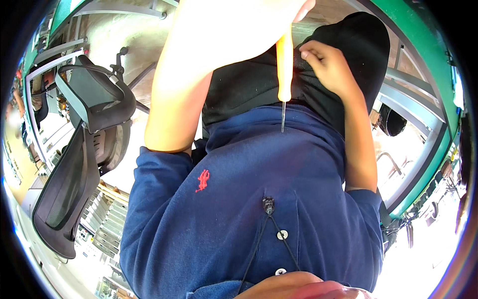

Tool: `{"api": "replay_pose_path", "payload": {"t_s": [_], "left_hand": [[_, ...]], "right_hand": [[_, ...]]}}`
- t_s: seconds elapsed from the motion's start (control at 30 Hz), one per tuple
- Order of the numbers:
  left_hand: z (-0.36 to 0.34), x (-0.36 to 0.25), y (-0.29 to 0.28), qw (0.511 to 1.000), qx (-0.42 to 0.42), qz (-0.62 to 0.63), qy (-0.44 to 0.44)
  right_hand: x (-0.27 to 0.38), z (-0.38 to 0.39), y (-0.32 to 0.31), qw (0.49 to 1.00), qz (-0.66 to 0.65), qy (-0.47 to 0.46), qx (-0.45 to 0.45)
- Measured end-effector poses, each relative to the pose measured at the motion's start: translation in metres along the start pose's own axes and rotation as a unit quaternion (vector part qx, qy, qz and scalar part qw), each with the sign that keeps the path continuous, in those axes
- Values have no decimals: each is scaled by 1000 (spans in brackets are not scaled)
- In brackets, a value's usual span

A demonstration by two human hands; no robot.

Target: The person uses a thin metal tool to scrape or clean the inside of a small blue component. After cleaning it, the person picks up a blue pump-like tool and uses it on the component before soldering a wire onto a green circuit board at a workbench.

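I see the left hand (239, 30) raised before the body, and it seems closed around the upper end of a screwdriver (284, 74); strong light washes out its fingers, so how each one lies I cannot tell. The orange-yellow handle (284, 55) comes out beside this hand, and the thin shaft (283, 115) points back toward the blue shirt (224, 214); whether it touches, I cannot say. The right hand (328, 65), just right of the handle, lies at the black trousers (239, 94) with fingers bent; no tool shows in it, and a pinch of the cloth I cannot exclude. To hold well, in my judgement, the grip should be firm but not stiff, the shaft turned away from the belly, and the right hand clear of its line.
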State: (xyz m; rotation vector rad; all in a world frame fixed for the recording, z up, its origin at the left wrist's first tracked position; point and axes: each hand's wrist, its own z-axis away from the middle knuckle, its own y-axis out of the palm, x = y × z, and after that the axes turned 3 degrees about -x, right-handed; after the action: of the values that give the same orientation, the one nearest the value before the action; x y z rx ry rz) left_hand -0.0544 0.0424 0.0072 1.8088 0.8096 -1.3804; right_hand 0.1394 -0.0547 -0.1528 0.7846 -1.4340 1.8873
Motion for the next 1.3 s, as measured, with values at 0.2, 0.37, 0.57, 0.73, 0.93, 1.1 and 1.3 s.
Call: {"api": "replay_pose_path", "payload": {"t_s": [0.2, 0.37, 0.57, 0.73, 0.93, 1.1, 1.3], "left_hand": [[0, -5, -2, 1000, -17, 17, -1], [-4, 2, -7, 999, 5, 44, 19], [0, -5, -9, 997, 12, 74, -16], [-3, -3, -4, 995, 33, 94, -17], [2, -13, -11, 998, 7, 59, -29], [-3, -14, -2, 1000, -1, 13, -10], [3, -18, -18, 996, 14, -80, 19]], "right_hand": [[-54, -47, 62, 932, 225, 39, 281], [-83, -63, 78, 890, 154, 25, 428], [-67, -52, 73, 905, 155, 37, 395], [-100, -57, 88, 908, 213, 22, 361], [-70, -56, 92, 906, 290, 14, 308], [-117, -52, 110, 941, 217, 19, 259], [-49, -53, 91, 896, 303, 41, 323]]}}
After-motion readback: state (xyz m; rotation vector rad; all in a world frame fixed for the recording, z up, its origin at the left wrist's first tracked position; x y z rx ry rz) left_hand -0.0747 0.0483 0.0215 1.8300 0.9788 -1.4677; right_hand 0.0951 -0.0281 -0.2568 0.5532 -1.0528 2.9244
